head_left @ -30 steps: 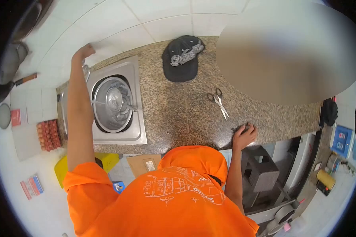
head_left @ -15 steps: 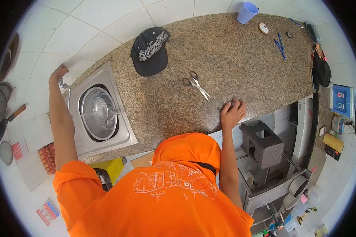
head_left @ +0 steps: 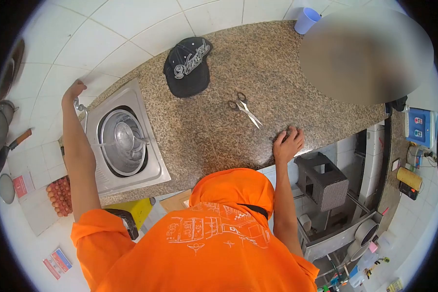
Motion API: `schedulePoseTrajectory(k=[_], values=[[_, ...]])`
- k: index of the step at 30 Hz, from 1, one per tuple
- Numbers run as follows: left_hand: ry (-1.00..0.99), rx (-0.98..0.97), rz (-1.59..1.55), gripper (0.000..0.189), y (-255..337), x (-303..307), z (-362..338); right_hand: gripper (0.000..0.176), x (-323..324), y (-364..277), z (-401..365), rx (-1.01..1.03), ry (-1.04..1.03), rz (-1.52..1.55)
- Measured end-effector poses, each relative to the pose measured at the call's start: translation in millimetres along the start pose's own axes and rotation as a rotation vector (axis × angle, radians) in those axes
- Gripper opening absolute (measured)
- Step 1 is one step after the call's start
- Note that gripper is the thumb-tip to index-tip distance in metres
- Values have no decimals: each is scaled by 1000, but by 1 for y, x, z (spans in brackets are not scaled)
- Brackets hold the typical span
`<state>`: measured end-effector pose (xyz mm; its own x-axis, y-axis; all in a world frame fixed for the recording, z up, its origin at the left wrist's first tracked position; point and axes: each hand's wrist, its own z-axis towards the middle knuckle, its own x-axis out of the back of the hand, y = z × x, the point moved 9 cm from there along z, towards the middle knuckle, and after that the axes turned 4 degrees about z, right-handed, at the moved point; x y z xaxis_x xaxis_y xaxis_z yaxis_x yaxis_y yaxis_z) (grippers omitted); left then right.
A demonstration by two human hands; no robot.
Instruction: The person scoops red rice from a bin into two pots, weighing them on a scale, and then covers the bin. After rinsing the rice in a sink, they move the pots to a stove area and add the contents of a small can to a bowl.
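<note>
At the left, my left hand [head_left: 75, 91] is on top of the metal faucet [head_left: 81, 107] by the tiled wall, its fingers bent around the top. A thin stream of water seems to run toward a round metal bowl [head_left: 125, 165] in the steel sink [head_left: 153, 171]. My right hand [head_left: 289, 145] rests on the granite counter [head_left: 194, 141] near its front edge, fingers apart and holding nothing. Just up and left of it lie scissors [head_left: 245, 110] with dark handles, blades partly spread. A black cap [head_left: 187, 67] with white lettering sits farther back.
A blue cup [head_left: 307, 21] stands at the back wall. A blurred oval covers the counter's right end. Below the counter are a dark woven box [head_left: 322, 181] and a metal stove-like frame [head_left: 343, 236]. Eggs [head_left: 59, 196] are stacked at the left.
The view has shifted slightly, so the counter things appear a little lower. A blurred patch now covers the right end. Both hands stay in place.
</note>
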<state>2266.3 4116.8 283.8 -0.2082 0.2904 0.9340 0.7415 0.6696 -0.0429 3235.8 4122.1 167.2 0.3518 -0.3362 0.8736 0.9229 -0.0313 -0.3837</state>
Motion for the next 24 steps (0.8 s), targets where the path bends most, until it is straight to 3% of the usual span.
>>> schedulePoseTrajectory(k=[7,9,24], values=[[55,-65,-19,53,-5,-1,5,32,4,-2,1,5,24,-20],[1,0,51,62,-2,-1,-2,31,5,-4,1,11,18,21],[48,28,8,61,18,5,-26,34,4,2,1,-73,-53,50]])
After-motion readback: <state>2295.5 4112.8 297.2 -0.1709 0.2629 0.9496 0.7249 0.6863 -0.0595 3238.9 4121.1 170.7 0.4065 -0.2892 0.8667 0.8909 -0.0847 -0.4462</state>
